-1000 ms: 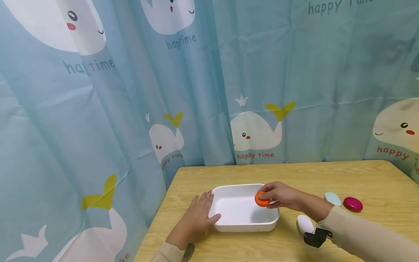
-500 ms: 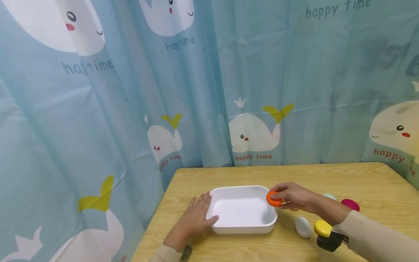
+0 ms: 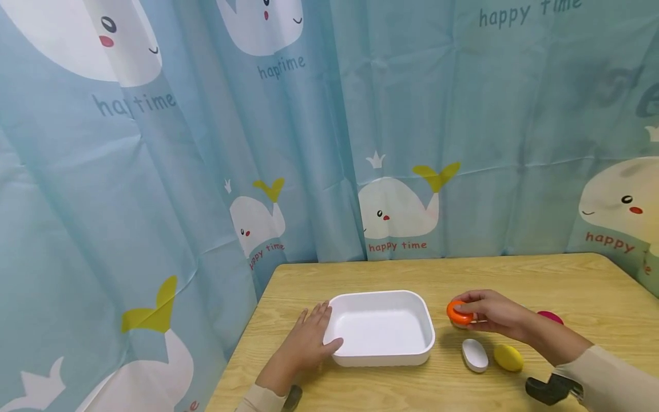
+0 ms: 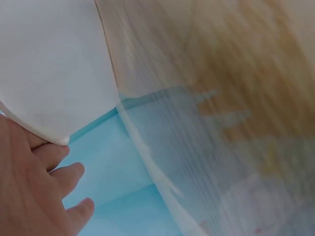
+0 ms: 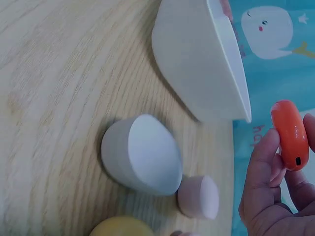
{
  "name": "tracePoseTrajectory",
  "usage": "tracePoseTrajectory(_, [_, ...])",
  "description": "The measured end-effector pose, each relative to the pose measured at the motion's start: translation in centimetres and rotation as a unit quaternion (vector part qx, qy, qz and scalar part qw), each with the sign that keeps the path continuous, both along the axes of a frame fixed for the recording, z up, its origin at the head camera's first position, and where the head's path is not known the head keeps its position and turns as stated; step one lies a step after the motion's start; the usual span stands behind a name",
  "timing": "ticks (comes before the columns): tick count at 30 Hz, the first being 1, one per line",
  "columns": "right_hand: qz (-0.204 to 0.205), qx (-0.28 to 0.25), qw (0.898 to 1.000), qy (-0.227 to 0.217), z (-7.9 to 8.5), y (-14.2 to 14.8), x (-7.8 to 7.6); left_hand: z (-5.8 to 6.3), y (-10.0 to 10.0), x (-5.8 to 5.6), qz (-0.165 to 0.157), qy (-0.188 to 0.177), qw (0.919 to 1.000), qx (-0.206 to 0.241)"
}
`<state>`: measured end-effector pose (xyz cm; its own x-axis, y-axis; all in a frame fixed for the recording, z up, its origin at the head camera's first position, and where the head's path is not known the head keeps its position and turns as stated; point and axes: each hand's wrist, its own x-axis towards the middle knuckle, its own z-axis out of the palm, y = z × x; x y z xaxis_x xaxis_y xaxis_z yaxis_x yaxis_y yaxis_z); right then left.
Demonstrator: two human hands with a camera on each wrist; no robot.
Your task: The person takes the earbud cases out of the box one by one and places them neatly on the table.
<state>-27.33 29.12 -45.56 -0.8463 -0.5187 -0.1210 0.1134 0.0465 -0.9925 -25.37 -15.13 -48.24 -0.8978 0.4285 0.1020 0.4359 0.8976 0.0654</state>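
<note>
My left hand point(image 3: 309, 343) rests against the left side of a white rectangular basin point(image 3: 381, 360), fingers spread along its rim; in the left wrist view, the fingers point(image 4: 69, 179) touch the rim's edge. My right hand point(image 3: 496, 312) pinches a glossy orange disc point(image 3: 460, 313) between thumb and fingers, to the right of the basin. A small dark slot shows on the disc's edge in the right wrist view. Nearer me on the table lie a white oval piece point(image 3: 475, 355) and a yellow oval piece point(image 3: 508, 357). Inside the basin only its bare floor is visible.
A magenta piece point(image 3: 551, 316) is partly hidden behind my right forearm. In the right wrist view, a small pale pinkish piece point(image 5: 198, 196) stands beside the white one. A whale-print curtain point(image 3: 304, 143) hangs behind the wooden table point(image 3: 515, 274).
My right hand has carried the orange disc from above the basin's right end outward to the right, past the rim. The yellow piece has come into view. The left hand stays at the basin.
</note>
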Motion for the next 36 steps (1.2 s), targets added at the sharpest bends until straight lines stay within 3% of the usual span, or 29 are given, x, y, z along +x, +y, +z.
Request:
tracePoseTrajectory(8, [-0.01, 0.004, 1.0, -0.003, -0.8, 2.0, 0.5, -0.1, -0.1, 0.0, -0.003, 0.002, 1.0, 0.005])
tracePoseTrajectory(36, [-0.012, -0.058, 0.996, -0.065, -4.4, 8.1, 2.5, -0.3, -0.4, -0.2, -0.008, 0.005, 0.9999, 0.009])
